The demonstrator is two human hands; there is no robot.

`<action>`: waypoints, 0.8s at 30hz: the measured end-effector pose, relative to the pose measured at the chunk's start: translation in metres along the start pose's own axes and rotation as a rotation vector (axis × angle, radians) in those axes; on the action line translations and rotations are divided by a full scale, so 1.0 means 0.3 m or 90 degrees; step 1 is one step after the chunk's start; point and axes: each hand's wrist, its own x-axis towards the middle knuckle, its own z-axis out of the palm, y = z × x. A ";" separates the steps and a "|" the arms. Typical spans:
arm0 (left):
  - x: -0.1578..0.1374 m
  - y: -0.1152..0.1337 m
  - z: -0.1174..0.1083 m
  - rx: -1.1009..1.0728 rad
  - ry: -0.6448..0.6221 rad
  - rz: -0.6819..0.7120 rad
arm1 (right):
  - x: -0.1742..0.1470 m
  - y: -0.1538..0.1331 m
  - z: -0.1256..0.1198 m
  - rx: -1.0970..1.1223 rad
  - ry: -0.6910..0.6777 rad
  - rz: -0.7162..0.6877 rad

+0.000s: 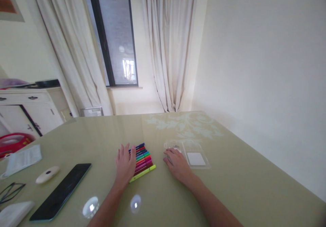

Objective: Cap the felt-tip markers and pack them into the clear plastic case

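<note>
Several colored felt-tip pens (144,157) lie side by side in a slanted row on the table. Nearest me in that row is a yellow-green pen (144,173). My left hand (124,162) rests over the left ends of the pens, fingers spread and thumb along the row. To the right, a clear plastic case (205,156) lies opened flat, with a white card (196,158) in its right half. My right hand (176,162) lies over the left half of the case, fingers loosely bent and apart; part of that half is hidden beneath it.
A glossy greenish table (158,203) spreads out before me. On its left are a dark phone (62,191), a small white oval device (47,174), a face mask (22,159), glasses (11,191) and a white box-like object (15,213). A wall (267,84) borders the right side.
</note>
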 end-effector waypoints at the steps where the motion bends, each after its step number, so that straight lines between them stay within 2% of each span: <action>1: -0.010 0.004 0.001 -0.001 0.000 -0.002 | 0.000 0.001 0.000 0.000 -0.001 -0.001; 11: -0.044 0.053 -0.009 0.020 -0.016 -0.004 | 0.001 -0.015 -0.014 -0.020 -0.027 0.009; 13: -0.066 0.057 -0.020 0.083 -0.038 0.066 | 0.000 -0.016 -0.019 -0.026 -0.037 0.005; 16: -0.111 0.055 -0.028 0.206 -0.096 0.239 | -0.003 -0.015 -0.027 -0.028 -0.052 -0.014; 18: -0.129 0.049 -0.026 0.257 -0.118 0.315 | -0.005 -0.015 -0.032 -0.015 -0.053 -0.025; 21: -0.122 0.037 -0.017 0.299 -0.126 0.355 | -0.008 -0.020 -0.034 0.021 -0.055 -0.030; 24: -0.092 0.029 -0.006 0.311 -0.124 0.345 | -0.012 -0.034 -0.022 0.043 -0.057 -0.042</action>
